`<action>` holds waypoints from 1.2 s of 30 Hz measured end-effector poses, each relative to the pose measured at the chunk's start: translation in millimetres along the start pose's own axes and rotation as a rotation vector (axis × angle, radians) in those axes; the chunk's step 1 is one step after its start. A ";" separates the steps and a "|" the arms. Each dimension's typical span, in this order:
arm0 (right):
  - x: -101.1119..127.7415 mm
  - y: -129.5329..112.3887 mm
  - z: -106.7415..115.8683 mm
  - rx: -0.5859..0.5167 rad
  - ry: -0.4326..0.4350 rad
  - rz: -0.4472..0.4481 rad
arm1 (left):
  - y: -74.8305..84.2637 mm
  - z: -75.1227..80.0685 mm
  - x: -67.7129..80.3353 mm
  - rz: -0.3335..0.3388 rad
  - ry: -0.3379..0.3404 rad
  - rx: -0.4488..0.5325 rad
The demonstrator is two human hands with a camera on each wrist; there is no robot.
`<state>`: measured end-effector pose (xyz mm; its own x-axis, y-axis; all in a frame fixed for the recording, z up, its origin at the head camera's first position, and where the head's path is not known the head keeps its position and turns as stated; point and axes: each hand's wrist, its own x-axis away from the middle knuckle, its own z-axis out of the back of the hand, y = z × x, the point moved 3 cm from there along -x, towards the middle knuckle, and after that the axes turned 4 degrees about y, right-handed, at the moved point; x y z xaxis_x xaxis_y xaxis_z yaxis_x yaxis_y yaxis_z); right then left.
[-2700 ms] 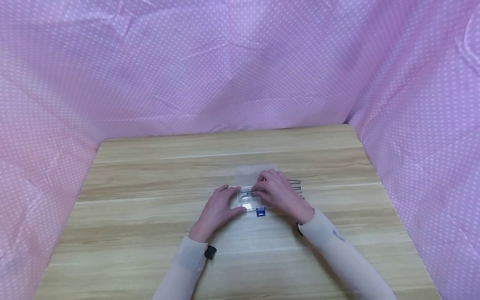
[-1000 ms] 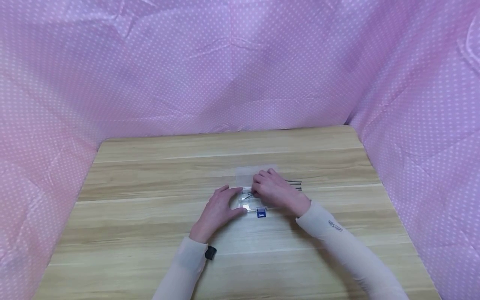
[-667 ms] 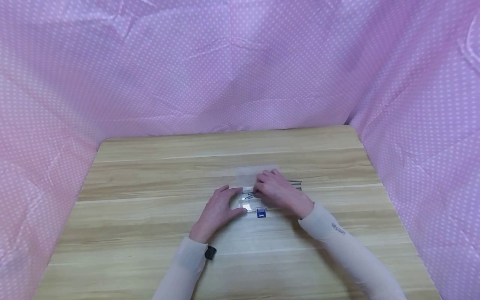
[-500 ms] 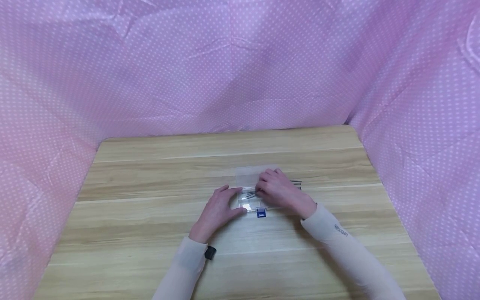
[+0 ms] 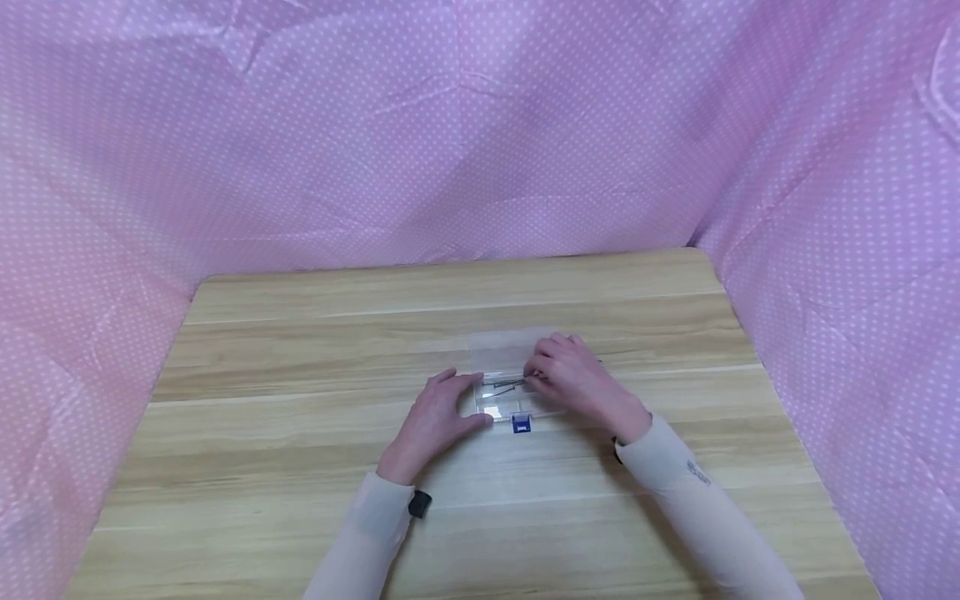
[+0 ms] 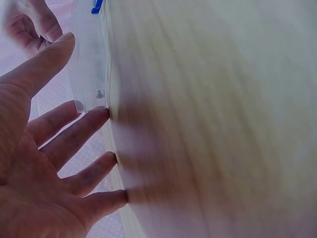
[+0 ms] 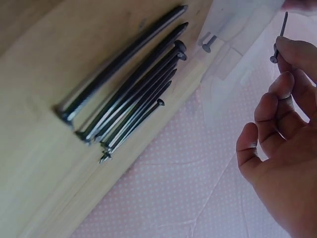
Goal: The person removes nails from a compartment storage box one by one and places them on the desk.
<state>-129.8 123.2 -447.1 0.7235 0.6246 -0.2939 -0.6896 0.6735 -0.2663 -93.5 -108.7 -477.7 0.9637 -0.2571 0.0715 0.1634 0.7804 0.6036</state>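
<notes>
Near the counter's middle: two hands at a clear plastic box

Nearest, the left hand (image 5: 435, 414) lies flat and relaxed on the counter (image 5: 300, 433), thumb and fingertips against the left end of the clear box (image 5: 504, 400), which carries a blue clasp (image 5: 521, 424) on its near side. Compared with a moment ago, the right hand (image 5: 577, 379) has drawn back to the right, off the box's middle toward its right end. Its thumb and forefinger pinch one thin nail (image 7: 280, 37), as the right wrist view shows, the other fingers loosely curled. A few nails (image 5: 506, 385) lie inside the box. Farther right, a row of long nails (image 7: 131, 99) lies on the counter, mostly hidden behind the hand from above.
</notes>
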 end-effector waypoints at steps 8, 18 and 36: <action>8.1 4.0 6.3 -0.010 0.015 -0.038 | 0.0 0.2 -0.2 0.021 -0.003 0.001; 18.1 9.1 13.3 -0.032 0.053 -0.079 | 0.5 0.1 -0.4 0.037 -0.014 0.001; 41.7 17.3 21.7 -0.018 0.131 -0.091 | 0.8 -0.6 0.5 0.021 -0.013 -0.003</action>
<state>-110.9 169.5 -444.0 0.7735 0.5040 -0.3844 -0.6228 0.7168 -0.3135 -92.8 -107.8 -477.6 0.9641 -0.2482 0.0942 0.1441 0.7872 0.5996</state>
